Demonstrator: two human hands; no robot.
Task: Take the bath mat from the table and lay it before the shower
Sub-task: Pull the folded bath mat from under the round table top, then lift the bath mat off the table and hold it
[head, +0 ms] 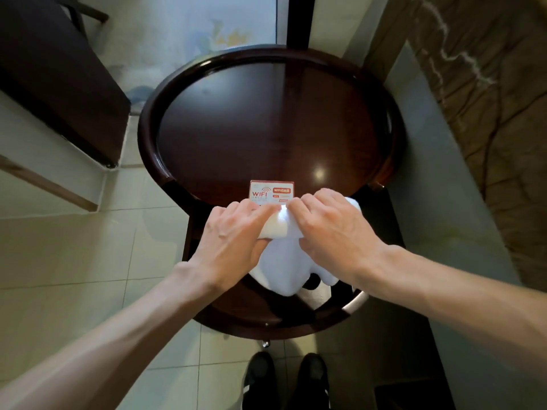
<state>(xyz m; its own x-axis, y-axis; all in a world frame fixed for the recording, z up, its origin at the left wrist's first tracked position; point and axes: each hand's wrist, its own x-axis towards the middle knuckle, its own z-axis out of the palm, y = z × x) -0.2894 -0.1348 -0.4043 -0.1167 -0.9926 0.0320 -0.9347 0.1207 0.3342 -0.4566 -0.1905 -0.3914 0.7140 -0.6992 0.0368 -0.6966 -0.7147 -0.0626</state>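
Observation:
The white bath mat [284, 261] hangs bunched over the near edge of the round dark wooden table [266, 113]. My left hand [236, 232] grips its upper left part, fingers curled over the fold and thumb underneath. My right hand [328, 229] holds the upper right part of the same fold. The lower end of the mat droops down in front of the table's lower shelf. Both hands meet near the middle of the mat.
A small red and white WIFI card [271, 191] stands on the table just beyond my fingers. A dark cabinet [59, 78] is at the left, a wall [444, 187] at the right. Pale floor tiles [88, 247] lie at the left. My shoes [284, 377] are below.

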